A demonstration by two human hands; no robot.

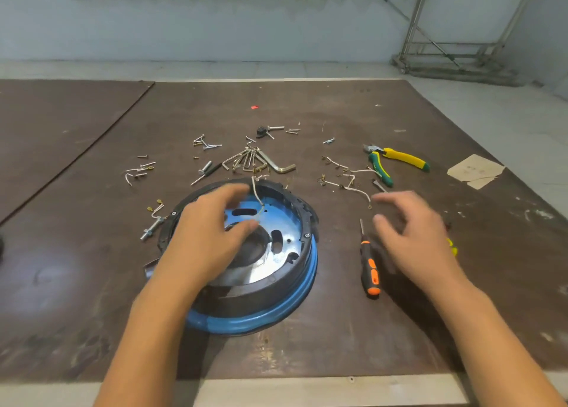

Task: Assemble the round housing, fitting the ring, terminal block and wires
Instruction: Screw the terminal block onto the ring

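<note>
Left hand [209, 237] curved over round housing [264, 299], thumb by white wire [257, 195], hold unclear; right hand [415, 237] spread right of it, beside orange-black screwdriver [370, 268]; hex keys [261, 160], pliers [396, 160] beyond.

Left hand [212, 237] loosely curved, thumb out; right hand [415, 237] spread wide (slightly blurred), fingers [388, 196] apart.

The left hand [212, 237] is touching a white wire [256, 196] inside the round housing [276, 286]; the right hand [412, 237] is hovering beside a screwdriver [370, 268].
</note>
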